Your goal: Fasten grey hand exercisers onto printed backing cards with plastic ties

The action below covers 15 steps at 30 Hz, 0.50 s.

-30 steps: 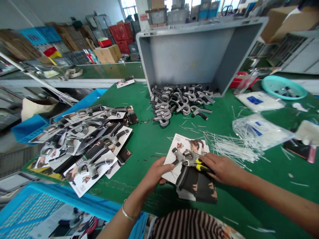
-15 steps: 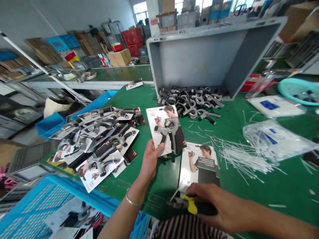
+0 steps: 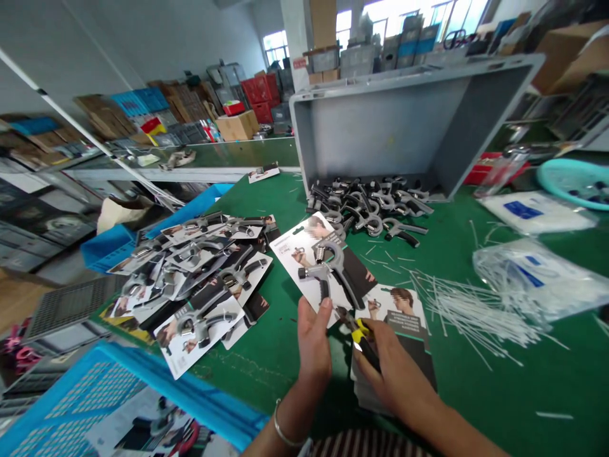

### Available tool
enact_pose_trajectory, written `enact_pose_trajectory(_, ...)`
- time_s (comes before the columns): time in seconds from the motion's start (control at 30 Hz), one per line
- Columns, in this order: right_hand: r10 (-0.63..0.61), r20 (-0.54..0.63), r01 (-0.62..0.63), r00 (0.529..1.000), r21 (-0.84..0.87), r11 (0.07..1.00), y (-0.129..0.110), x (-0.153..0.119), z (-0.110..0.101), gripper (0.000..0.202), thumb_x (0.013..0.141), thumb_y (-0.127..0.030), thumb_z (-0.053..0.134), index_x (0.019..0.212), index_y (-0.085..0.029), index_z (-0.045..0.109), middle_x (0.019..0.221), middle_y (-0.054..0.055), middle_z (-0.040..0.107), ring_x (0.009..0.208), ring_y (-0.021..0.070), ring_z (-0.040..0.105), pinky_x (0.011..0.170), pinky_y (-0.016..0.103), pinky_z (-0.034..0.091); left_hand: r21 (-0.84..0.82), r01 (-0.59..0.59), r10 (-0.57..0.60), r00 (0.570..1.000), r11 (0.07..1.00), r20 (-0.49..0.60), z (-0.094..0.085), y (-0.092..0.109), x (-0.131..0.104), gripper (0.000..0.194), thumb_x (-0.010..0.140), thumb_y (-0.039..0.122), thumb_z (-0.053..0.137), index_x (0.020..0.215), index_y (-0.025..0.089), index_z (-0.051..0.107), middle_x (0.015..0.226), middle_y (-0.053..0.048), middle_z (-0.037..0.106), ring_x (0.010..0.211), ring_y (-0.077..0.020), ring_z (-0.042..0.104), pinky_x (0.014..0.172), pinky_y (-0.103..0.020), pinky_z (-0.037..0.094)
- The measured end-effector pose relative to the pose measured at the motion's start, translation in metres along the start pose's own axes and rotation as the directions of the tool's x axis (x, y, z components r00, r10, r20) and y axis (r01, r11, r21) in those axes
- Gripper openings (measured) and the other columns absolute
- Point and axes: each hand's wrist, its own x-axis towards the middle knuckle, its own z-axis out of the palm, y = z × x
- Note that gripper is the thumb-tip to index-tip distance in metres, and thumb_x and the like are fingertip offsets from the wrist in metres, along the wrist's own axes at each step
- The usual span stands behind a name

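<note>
My left hand (image 3: 314,346) pinches the lower edge of a printed backing card (image 3: 288,249), tilted above the green table. A grey and black hand grip exerciser (image 3: 347,282) with a metal spring lies against the card's front. In my right hand (image 3: 397,374) are cutting pliers (image 3: 362,341) with yellow and black handles; their jaws are at the card's lower edge, close to my left fingertips. Whether the jaws touch anything is too small to tell. Under and beside my right hand is a stack of printed cards (image 3: 413,346), partly covered by it.
Carded hand grips (image 3: 200,317) pile up at left, above a blue crate (image 3: 143,374). A grey bin (image 3: 371,139) lies on its side behind loose hand grips (image 3: 368,206). White cable ties (image 3: 476,317) and plastic bags (image 3: 537,273) are at right. Short offcuts dot the table (image 3: 257,355).
My right hand has raised the pliers from the table's front up to the held card. The white strip by the jaws is no longer seen there. The card has tilted and turned.
</note>
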Motion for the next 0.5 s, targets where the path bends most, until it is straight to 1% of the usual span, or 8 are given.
enact_pose_trajectory(0.1, 0.062, 0.021, -0.063, 0.998, 0.017, 0.998, -0.003, 0.000, 0.001, 0.039, 0.089, -0.028, 0.054, 0.126, -0.020, 0.045, 0.116, 0.013, 0.060, 0.107, 0.0284, 0.061, 0.093, 0.047, 0.051, -0.022, 0.012, -0.011, 1.000, 1.000, 0.028, 0.000, 0.001, -0.001, 0.027, 0.090, 0.031, 0.063, 0.115, 0.024, 0.055, 0.122, -0.003, 0.065, 0.117, -0.0183, 0.059, 0.106, -0.035, 0.043)
enact_pose_trajectory(0.17, 0.097, 0.051, -0.099, 0.994, 0.035, 0.994, -0.004, 0.000, 0.000, 0.034, 0.090, -0.030, 0.052, 0.122, -0.020, 0.049, 0.113, 0.013, 0.063, 0.102, 0.0280, 0.063, 0.090, 0.045, 0.052, -0.033, 0.011, -0.010, 0.999, 0.999, 0.037, -0.002, 0.000, -0.002, 0.025, 0.091, 0.030, 0.062, 0.114, 0.024, 0.055, 0.121, -0.003, 0.065, 0.118, -0.0182, 0.059, 0.106, -0.036, 0.042)
enact_pose_trajectory(0.27, 0.088, 0.105, -0.100, 0.991, 0.106, 0.989, -0.005, 0.001, -0.003, 0.025, 0.091, -0.034, 0.048, 0.111, -0.020, 0.056, 0.100, 0.010, 0.068, 0.090, 0.0260, 0.067, 0.081, 0.040, 0.053, -0.047, 0.018, -0.016, 0.999, 0.999, 0.046, -0.005, -0.002, -0.002, 0.028, 0.091, 0.029, 0.061, 0.117, 0.022, 0.055, 0.124, -0.005, 0.065, 0.118, -0.0199, 0.059, 0.106, -0.037, 0.042)
enact_pose_trajectory(0.33, 0.071, 0.143, -0.096, 0.987, 0.178, 0.979, -0.004, 0.001, -0.006, 0.024, 0.091, -0.038, 0.048, 0.101, -0.020, 0.061, 0.094, 0.009, 0.071, 0.086, 0.0252, 0.068, 0.078, 0.035, 0.054, -0.028, 0.040, -0.037, 0.996, 0.999, 0.084, -0.009, -0.002, -0.002, 0.031, 0.090, 0.030, 0.061, 0.120, 0.020, 0.055, 0.125, -0.008, 0.065, 0.118, -0.0227, 0.060, 0.104, -0.039, 0.044)
enact_pose_trajectory(0.4, 0.091, 0.190, -0.138, 0.977, 0.247, 0.959, -0.001, -0.001, -0.007, 0.030, 0.090, -0.045, 0.049, 0.094, -0.020, 0.066, 0.089, 0.008, 0.073, 0.085, 0.0257, 0.069, 0.075, 0.032, 0.055, 0.044, 0.041, -0.047, 0.988, 0.998, 0.144, -0.014, -0.002, 0.000, 0.033, 0.089, 0.030, 0.062, 0.119, 0.018, 0.057, 0.124, -0.009, 0.066, 0.116, -0.0253, 0.061, 0.101, -0.039, 0.046)
enact_pose_trajectory(0.43, 0.119, 0.213, -0.176, 0.970, 0.271, 0.947, 0.001, -0.005, -0.007, 0.034, 0.088, -0.049, 0.050, 0.092, -0.020, 0.068, 0.084, 0.008, 0.074, 0.083, 0.0262, 0.069, 0.073, 0.031, 0.056, 0.105, 0.021, -0.040, 0.983, 0.994, 0.177, -0.017, -0.001, 0.001, 0.033, 0.088, 0.030, 0.062, 0.119, 0.018, 0.058, 0.122, -0.009, 0.067, 0.114, -0.0259, 0.062, 0.099, -0.039, 0.047)
enact_pose_trajectory(0.47, 0.146, 0.240, -0.214, 0.960, 0.287, 0.934, 0.004, -0.010, -0.006, 0.037, 0.087, -0.052, 0.051, 0.091, -0.020, 0.070, 0.080, 0.007, 0.074, 0.081, 0.0266, 0.070, 0.070, 0.030, 0.056, 0.190, -0.021, -0.017, 0.981, 0.982, 0.194, -0.020, 0.000, 0.005, 0.032, 0.088, 0.029, 0.062, 0.117, 0.018, 0.060, 0.119, -0.009, 0.069, 0.110, -0.0256, 0.064, 0.096, -0.038, 0.049)
enact_pose_trajectory(0.5, 0.167, 0.263, -0.245, 0.950, 0.300, 0.922, 0.008, -0.017, -0.006, 0.039, 0.085, -0.055, 0.053, 0.092, -0.021, 0.072, 0.077, 0.006, 0.074, 0.079, 0.0270, 0.070, 0.067, 0.030, 0.057, 0.286, -0.075, 0.021, 0.982, 0.955, 0.188, -0.024, 0.002, 0.009, 0.031, 0.087, 0.029, 0.063, 0.116, 0.018, 0.061, 0.114, -0.008, 0.070, 0.105, -0.0247, 0.065, 0.093, -0.037, 0.050)
